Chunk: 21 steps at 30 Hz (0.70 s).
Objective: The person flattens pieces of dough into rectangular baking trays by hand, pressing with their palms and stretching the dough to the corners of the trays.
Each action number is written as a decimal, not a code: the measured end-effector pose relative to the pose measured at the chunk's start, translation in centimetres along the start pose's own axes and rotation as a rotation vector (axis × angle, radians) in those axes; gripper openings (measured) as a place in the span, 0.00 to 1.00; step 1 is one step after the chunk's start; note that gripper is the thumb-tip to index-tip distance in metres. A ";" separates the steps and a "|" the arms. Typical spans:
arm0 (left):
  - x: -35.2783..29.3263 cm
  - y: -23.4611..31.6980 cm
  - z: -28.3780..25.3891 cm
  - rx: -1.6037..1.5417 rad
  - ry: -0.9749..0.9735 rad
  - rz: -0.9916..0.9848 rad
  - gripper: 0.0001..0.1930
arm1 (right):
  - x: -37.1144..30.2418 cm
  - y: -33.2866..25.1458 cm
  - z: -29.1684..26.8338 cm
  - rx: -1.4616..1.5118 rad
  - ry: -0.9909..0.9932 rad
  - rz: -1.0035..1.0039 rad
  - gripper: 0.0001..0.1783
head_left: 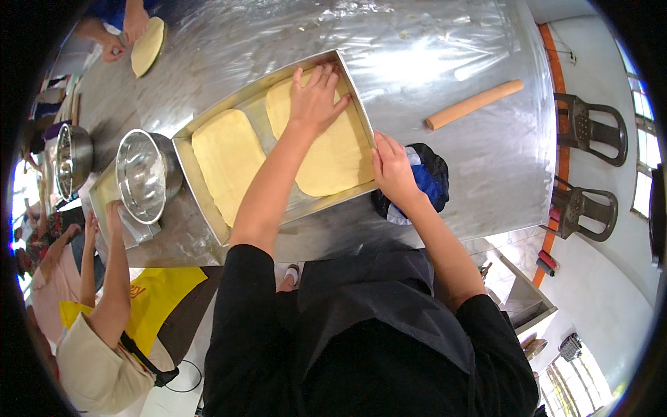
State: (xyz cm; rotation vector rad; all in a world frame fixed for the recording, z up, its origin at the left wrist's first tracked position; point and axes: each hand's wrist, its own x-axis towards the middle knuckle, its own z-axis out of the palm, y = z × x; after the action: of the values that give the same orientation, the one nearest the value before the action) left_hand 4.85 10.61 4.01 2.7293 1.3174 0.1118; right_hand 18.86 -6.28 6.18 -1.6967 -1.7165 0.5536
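A rectangular metal baking pan (pixel 200 175) lies at a slant on the steel table in front of me. Two flat, pale yellow dough sheets are inside it, a left dough sheet (pixel 228 156) and a right dough sheet (pixel 332 156), with a strip of bare pan between them. My left hand (pixel 316 101) rests on the far part of the right sheet, its fingers spread toward the pan's far wall. At the pan's right wall my right hand (pixel 394 167) grips the rim, with some fingers hidden. Beneath my right wrist is a black and blue cloth item (pixel 432 174).
A wooden rolling pin (pixel 474 104) lies on the steel table (pixel 500 177) at right. Metal bowls (pixel 149 174) stand at left, near a co-worker in a yellow apron (pixel 163 295). Across the table, another person's hands (pixel 125 38) hold flat dough (pixel 148 47). Dark chairs (pixel 590 128) stand beyond the right edge.
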 end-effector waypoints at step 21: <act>-0.2 1.2 0.0 -0.182 0.074 -0.146 0.25 | 0.6 -0.2 -0.5 0.016 -0.033 0.024 0.18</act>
State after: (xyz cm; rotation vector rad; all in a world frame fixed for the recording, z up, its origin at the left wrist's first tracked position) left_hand 5.63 9.69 4.13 2.4927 1.4430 0.3063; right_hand 19.10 -5.75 6.75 -1.7075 -1.7127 0.6074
